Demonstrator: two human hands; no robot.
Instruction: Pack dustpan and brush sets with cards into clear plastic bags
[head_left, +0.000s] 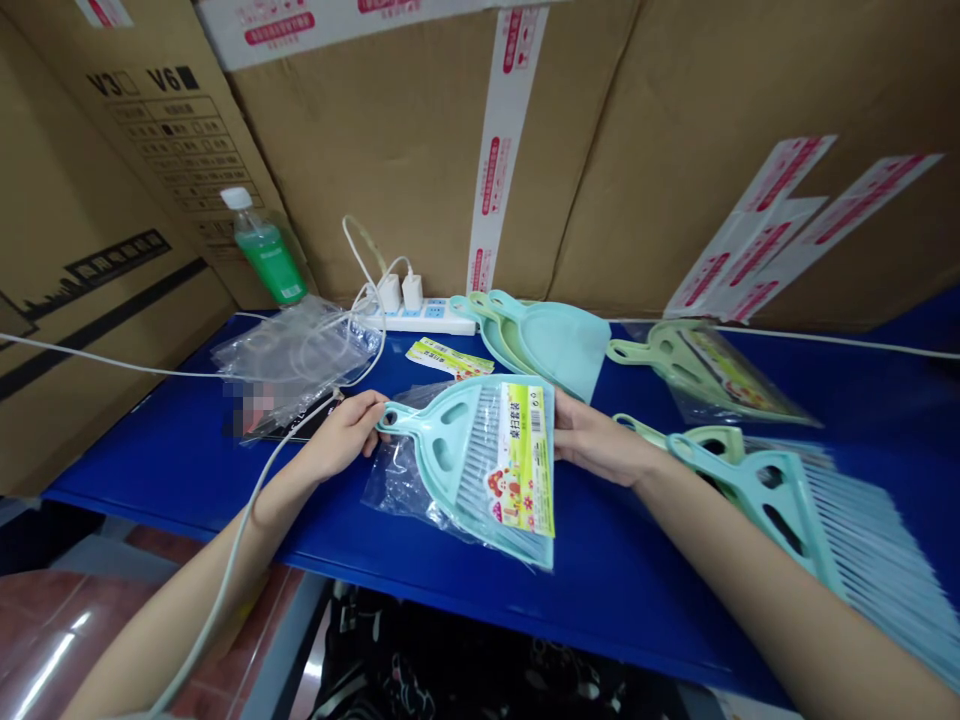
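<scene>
Between my hands is a light-blue dustpan and brush set [451,440], with a yellow-green printed card [525,460] lying over the bristles. Clear plastic film wraps the set and sticks out crumpled around the handle. My left hand [349,432] pinches the handle end. At the wide edge, my right hand [600,440] grips the set, its fingertips partly hidden behind it. Brushes [780,505] in blue and green lie by my right forearm. Several loose dustpans [566,335] are stacked just beyond the set.
A blue table [300,530] carries a white power strip [427,315], loose cables, plastic bags [292,345], spare printed cards [450,358] and a green-labelled bottle [266,250]. One bagged green set [705,370] lies at right. Cardboard boxes [405,150] wall the back. A cable [247,520] crosses my left forearm.
</scene>
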